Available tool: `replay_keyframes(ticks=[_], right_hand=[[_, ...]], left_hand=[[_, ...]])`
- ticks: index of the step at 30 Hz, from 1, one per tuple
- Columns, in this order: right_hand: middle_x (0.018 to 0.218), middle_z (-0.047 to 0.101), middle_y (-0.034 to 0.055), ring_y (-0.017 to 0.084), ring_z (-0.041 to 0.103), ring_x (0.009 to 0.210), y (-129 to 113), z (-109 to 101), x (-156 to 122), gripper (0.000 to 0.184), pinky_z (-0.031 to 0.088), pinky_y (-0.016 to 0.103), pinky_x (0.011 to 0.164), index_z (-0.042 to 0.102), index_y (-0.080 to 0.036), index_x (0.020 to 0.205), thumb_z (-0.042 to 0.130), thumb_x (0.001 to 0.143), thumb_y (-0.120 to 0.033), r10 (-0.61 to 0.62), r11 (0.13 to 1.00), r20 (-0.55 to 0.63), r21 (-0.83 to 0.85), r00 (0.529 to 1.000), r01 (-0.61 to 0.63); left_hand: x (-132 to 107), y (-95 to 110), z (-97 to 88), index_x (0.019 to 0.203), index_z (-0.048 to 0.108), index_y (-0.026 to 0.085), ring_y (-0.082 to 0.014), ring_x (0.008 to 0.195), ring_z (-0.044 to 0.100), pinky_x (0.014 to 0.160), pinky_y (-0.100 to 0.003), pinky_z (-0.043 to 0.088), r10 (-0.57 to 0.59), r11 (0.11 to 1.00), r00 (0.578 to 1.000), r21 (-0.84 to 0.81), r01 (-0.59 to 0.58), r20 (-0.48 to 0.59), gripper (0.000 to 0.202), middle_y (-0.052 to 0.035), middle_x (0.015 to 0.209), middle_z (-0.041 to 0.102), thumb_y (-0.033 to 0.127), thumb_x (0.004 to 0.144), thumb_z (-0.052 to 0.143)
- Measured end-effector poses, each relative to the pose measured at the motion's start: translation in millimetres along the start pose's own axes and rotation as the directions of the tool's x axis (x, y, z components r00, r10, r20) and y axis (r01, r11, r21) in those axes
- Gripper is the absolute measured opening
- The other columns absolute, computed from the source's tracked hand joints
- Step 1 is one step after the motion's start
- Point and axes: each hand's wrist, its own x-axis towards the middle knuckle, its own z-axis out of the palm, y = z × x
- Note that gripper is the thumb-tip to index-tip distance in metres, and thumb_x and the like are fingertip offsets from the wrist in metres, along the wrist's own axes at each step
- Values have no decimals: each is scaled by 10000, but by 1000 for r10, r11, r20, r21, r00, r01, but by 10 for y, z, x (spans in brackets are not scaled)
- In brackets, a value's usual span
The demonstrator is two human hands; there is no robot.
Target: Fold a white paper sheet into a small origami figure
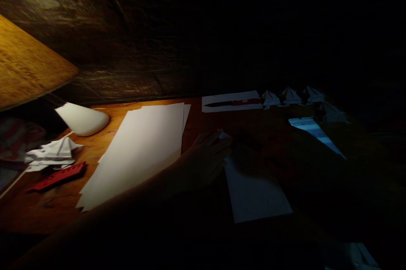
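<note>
My left hand [211, 155] reaches across from the lower left, its fingers bent at the top left of a sheet of paper [258, 198]. A small white bit of paper shows by its fingertips. Shadow covers the hand and the upper part of this sheet. My right hand cannot be made out; the right side is very dark. To the left of my left hand lies a stack of white paper [146, 134], with my forearm crossing its lower edge. Further back, a knife with a red handle [245, 102] rests on another white sheet [230, 110].
Several folded paper pieces [290, 96] stand at the back right, near a bluish-lit tapered flat piece [317, 132]. At the left are a lamp's shade [31, 62], its white base [84, 119], crumpled paper [53, 153] and a red slotted object [58, 177]. A wall borders the table behind.
</note>
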Motion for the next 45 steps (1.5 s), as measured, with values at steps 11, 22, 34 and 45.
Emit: replay_keyframes(ticks=[11,22,34,45], right_hand=[[810,705,52,217,597,761,-43,25,32,193,353,371,723,757,-236,807,582,873,-192,41,998,6,-42,999,-40],[1016,686,114,232,642,849,-176,282,168,210,427,338,685,729,-164,1033,542,945,-199,68,985,-55,-153,996,-75],[1047,663,114,178,585,737,-238,335,182,176,356,308,586,689,-175,1036,545,934,-185,141,974,-56,-171,988,-148],[1164,654,134,188,617,804,-193,403,167,370,445,320,671,671,-176,1302,496,981,-236,108,988,-106,-97,988,-118]], left_hand=[[4,-33,-6,1282,593,191,-358,1445,405,1143,-577,377,1,999,999,-38,-3,-40,305,-87,1498,564,240,999,491],[26,-13,13,1380,545,174,-359,1427,404,1169,-569,370,24,999,999,-20,-25,-37,403,-98,1519,536,200,986,462],[24,-5,-17,1414,524,193,-382,1444,384,1158,-594,370,12,999,999,-36,-13,-37,423,-80,1543,523,236,996,478],[-1,-30,-76,1378,582,223,-327,1358,492,1133,-535,441,-53,993,996,-113,46,-67,401,-122,1517,479,261,978,577]])
